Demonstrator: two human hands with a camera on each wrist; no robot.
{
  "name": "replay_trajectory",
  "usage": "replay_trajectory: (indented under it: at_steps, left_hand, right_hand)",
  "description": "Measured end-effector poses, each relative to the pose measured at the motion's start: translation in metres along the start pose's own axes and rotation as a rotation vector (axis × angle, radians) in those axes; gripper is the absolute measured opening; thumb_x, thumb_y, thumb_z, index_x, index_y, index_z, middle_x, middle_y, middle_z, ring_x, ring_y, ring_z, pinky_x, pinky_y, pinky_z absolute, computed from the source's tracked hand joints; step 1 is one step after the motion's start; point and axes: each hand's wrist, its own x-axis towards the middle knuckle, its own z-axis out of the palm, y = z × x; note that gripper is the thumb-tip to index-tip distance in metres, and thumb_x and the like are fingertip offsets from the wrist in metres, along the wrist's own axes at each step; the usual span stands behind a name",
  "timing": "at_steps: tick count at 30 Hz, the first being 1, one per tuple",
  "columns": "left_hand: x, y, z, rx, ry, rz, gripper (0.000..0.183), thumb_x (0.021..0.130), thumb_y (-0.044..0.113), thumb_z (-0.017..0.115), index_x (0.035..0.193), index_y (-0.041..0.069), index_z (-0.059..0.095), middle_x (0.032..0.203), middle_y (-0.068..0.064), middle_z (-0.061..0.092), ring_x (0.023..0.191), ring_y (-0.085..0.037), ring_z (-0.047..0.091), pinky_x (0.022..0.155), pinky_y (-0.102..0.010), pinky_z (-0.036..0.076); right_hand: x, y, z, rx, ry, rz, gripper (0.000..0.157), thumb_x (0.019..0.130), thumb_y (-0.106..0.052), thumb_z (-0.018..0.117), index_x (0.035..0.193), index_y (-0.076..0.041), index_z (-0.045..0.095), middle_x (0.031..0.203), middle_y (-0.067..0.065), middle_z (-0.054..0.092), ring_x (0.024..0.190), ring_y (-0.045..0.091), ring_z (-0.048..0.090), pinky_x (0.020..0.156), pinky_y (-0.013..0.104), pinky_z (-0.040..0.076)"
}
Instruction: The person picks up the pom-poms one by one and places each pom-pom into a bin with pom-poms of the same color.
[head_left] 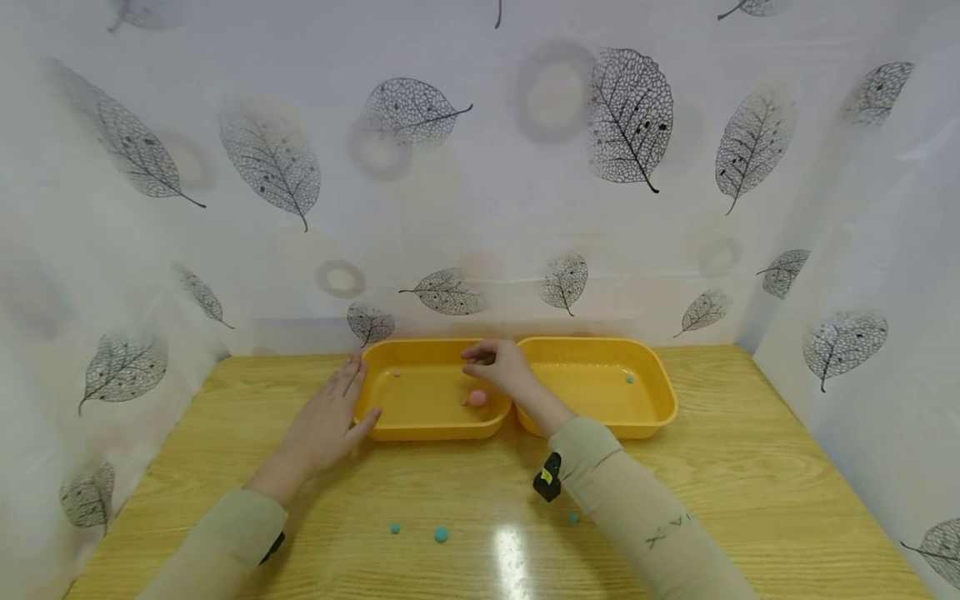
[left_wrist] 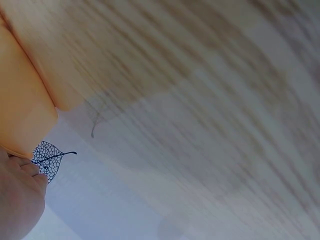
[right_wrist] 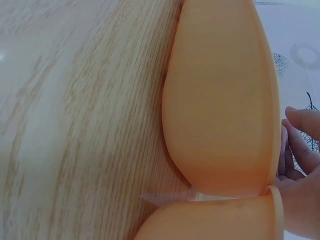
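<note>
My left hand [head_left: 322, 421] rests against the left end of a yellow tray [head_left: 427, 433], fingers straight along its rim. Above the right end of that tray hovers my right hand [head_left: 501, 367], fingers loosely bent and thumb close to the index finger; I see nothing between their tips. In the right wrist view the right hand [right_wrist: 300, 165] shows beyond the tray rim, a small gap between thumb and finger. Inside the left tray lie a pink ball [head_left: 477, 398], a tiny pink bead [head_left: 464, 402] beside it and another pink bead [head_left: 397, 374] near the left.
A second yellow tray [head_left: 600, 432] stands against the first on the right, with a small teal bead [head_left: 630, 379] in it. On the wooden table [head_left: 337, 550] lie a teal ball [head_left: 441, 534] and teal beads [head_left: 395, 528]. A leaf-patterned curtain [head_left: 480, 208] hangs behind.
</note>
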Motion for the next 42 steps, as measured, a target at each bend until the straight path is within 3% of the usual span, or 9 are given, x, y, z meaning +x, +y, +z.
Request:
replay_trajectory:
  at_steps: [11,19,27,35,42]
  left_hand:
    - [0.002,0.0,0.0,-0.003,0.001,-0.002,0.079,0.11,0.038,0.054,0.162,-0.013,0.023,0.175,-0.029,0.015,0.162,-0.047,0.022,0.133,-0.058,0.025]
    - [0.003,0.001,-0.001,-0.013,0.003,0.0,0.079,0.11,0.037,0.054,0.163,-0.013,0.022,0.175,-0.029,0.014,0.162,-0.047,0.021,0.133,-0.059,0.024]
    - [0.002,0.0,0.0,-0.013,0.007,0.003,0.079,0.11,0.039,0.054,0.162,-0.013,0.023,0.175,-0.029,0.015,0.162,-0.047,0.021,0.133,-0.059,0.025]
    - [0.001,-0.001,0.001,-0.007,0.007,0.003,0.079,0.11,0.039,0.053,0.162,-0.013,0.024,0.175,-0.029,0.015,0.162,-0.047,0.022,0.133,-0.059,0.025]
    - [0.001,-0.001,0.001,-0.014,0.011,0.0,0.079,0.11,0.037,0.055,0.162,-0.014,0.024,0.174,-0.03,0.016,0.161,-0.048,0.023,0.132,-0.059,0.025]
  right_hand:
    - [-0.008,-0.002,-0.009,0.051,-0.012,0.029,0.023,0.095,0.001,0.076,0.117,0.007,0.077,0.11,0.024,0.078,0.093,0.022,0.074,0.082,0.02,0.061]
    - [-0.019,-0.003,-0.029,0.016,-0.037,-0.016,0.025,0.096,-0.001,0.075,0.119,0.009,0.075,0.113,0.026,0.078,0.101,0.033,0.075,0.088,0.029,0.064]
    - [-0.03,-0.002,-0.048,-0.077,-0.052,-0.05,0.027,0.096,-0.003,0.075,0.12,0.009,0.074,0.112,0.025,0.078,0.099,0.033,0.075,0.09,0.036,0.065]
    - [-0.044,0.0,-0.069,-0.136,-0.058,-0.088,0.024,0.096,-0.003,0.075,0.116,0.009,0.074,0.106,0.023,0.078,0.094,0.029,0.074,0.086,0.031,0.064]
    - [-0.06,0.003,-0.093,-0.212,-0.057,-0.079,0.027,0.098,-0.006,0.073,0.121,0.008,0.073,0.113,0.024,0.077,0.098,0.031,0.073,0.09,0.039,0.063]
